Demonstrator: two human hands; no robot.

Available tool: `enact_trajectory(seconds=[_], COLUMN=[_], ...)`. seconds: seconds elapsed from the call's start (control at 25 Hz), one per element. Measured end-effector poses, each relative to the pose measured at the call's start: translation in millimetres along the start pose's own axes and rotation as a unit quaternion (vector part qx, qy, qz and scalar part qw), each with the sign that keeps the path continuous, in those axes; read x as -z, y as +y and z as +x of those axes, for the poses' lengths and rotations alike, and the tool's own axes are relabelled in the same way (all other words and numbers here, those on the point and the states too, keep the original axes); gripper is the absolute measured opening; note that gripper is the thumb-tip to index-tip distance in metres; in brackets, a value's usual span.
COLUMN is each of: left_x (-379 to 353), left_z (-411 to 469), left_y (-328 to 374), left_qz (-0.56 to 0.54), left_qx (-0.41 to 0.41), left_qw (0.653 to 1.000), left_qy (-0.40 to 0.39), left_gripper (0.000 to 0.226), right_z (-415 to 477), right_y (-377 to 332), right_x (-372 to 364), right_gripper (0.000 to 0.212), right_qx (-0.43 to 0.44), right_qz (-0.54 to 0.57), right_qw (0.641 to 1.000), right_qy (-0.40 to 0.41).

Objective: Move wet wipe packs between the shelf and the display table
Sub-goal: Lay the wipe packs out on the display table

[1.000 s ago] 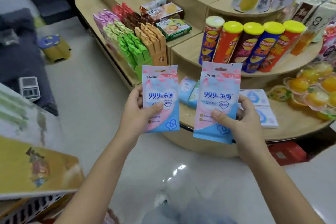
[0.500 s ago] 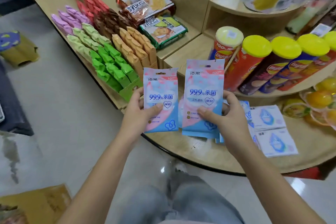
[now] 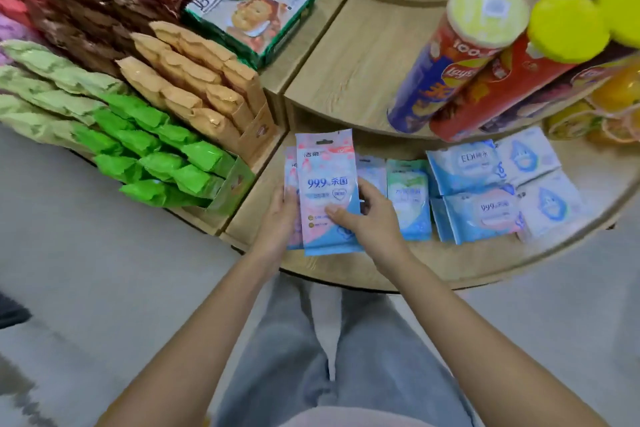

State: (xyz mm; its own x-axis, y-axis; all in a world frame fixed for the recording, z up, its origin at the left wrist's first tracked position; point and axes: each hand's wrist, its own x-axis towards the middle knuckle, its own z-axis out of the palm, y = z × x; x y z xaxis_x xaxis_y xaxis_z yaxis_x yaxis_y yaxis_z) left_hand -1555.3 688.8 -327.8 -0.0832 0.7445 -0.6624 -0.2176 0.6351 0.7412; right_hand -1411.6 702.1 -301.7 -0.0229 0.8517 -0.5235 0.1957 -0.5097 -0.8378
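Two pink-and-blue wet wipe packs overlap low over the front of the wooden display table (image 3: 450, 263). My right hand (image 3: 370, 218) holds the front wet wipe pack (image 3: 325, 184), thumb across its lower face and fingers behind its right edge. Most of the second wet wipe pack (image 3: 290, 166) is hidden behind it, with only its left strip showing. My left hand (image 3: 278, 222) grips that strip from the left. Whether either pack touches the table surface I cannot tell.
To the right lie a green-blue wipe pack (image 3: 408, 198), blue wipe packs (image 3: 464, 166) and white wipe packs (image 3: 540, 198). Crisp tubes (image 3: 450, 55) stand on the upper tier. Boxes of green and tan snack sticks (image 3: 156, 156) sit left, with a biscuit pack (image 3: 249, 0) behind.
Both hands have moved down and forward to the table's lower tier. The two packs, held side by side before, now overlap with the right one in front.
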Motion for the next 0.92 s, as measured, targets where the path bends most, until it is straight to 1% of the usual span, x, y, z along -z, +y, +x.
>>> enact_trajectory(seconds=[0.04,0.08,0.12,0.16,0.2,0.28,0.36,0.44,0.56,0.68,0.76,0.84,0.92], left_x=[4.5,6.5,9.1,11.4,12.6,12.9,10.8,8.6,11.0,19.2,20.1,17.3,17.0], left_z=[9.1,14.4,24.8,33.5,40.1,52.9,69.6,83.3,100.8,109.9,109.3,105.6,105.9], left_y=[-3.4,-5.0,-9.2,-13.9,-16.3,-21.4,-25.1,-27.1,-36.9,-48.5,-45.8,-35.9,-32.5], left_qz=[-0.008,-0.026,-0.034,-0.032,-0.012,0.023,0.051,0.087,0.122,0.196,0.186,0.161,0.168], left_qx=[0.037,0.056,0.062,0.056,0.046,0.028,0.03,0.01,-0.013,-0.004,0.016,0.01,-0.009], left_qw=[0.999,0.996,0.995,0.996,0.998,0.999,0.998,0.996,0.992,0.981,0.982,0.987,0.986], left_qy=[-0.03,-0.058,-0.066,-0.057,-0.033,-0.012,-0.01,0.003,-0.015,0.01,0.025,0.017,0.007], left_gripper=[0.051,0.063,0.067,0.064,0.06,0.057,0.05,0.047,0.042,0.038,0.037,0.043,0.048], right_z=[1.8,3.1,7.7,13.4,19.1,33.0,52.0,68.0,78.1,81.5,80.8,76.0,69.8], right_y=[8.3,14.1,21.6,28.0,30.8,35.5,43.2,49.9,59.0,60.7,56.2,50.7,44.3], right_x=[-9.5,-15.4,-23.2,-30.4,-36.0,-45.6,-53.4,-57.4,-62.5,-65.5,-67.6,-70.0,-69.5], right_gripper=[0.041,0.041,0.039,0.038,0.039,0.041,0.045,0.05,0.054,0.052,0.049,0.049,0.053], right_qx=[-0.013,-0.02,-0.03,-0.037,-0.038,-0.042,-0.052,-0.058,-0.057,-0.049,-0.051,-0.048,-0.044], right_qz=[0.0,0.004,0.008,0.004,-0.005,-0.027,-0.048,-0.076,-0.145,-0.159,-0.171,-0.175,-0.198], right_qw=[1.0,0.999,0.998,0.997,0.996,0.993,0.992,0.99,0.981,0.977,0.976,0.976,0.973], right_qy=[0.024,0.039,0.054,0.072,0.086,0.103,0.107,0.108,0.113,0.131,0.127,0.118,0.112])
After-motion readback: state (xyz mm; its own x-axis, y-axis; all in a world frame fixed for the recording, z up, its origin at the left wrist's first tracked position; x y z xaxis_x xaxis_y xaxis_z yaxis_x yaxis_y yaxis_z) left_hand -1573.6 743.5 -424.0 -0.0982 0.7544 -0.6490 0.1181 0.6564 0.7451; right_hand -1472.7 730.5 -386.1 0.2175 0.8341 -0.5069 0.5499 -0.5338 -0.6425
